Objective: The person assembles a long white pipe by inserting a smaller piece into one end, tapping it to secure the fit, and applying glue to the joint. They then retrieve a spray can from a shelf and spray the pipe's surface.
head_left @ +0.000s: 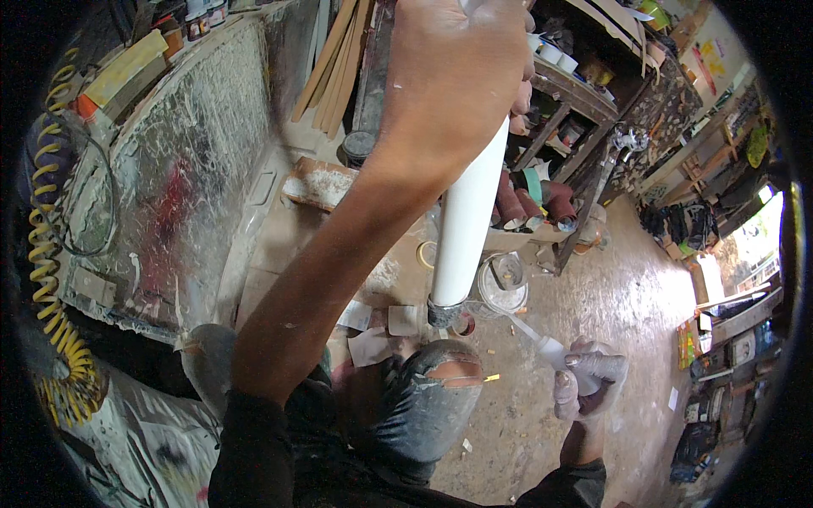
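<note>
We count two hands at work. Our left hand, high in the view, has its fingers clamped around one white tube; the tube slants down from that grip, over the floor, and has one dark end piece at its lower end. Our right hand, low on the right, has its fingers curled around one small white nozzle, whose narrow tip points up and left toward the tube's lower end, apart from it.

Below the tube, we see one bent knee in torn dark trousers, and three pale sheets, of which one lies closest to the tube. Just beside the dark end piece stands one white tub. One pale tape roll lies left of the tube. To the tube's right are at least three reddish-brown rolls and one green band. One yellow coiled hose hangs at the far left, and several wooden strips lean near the top.
</note>
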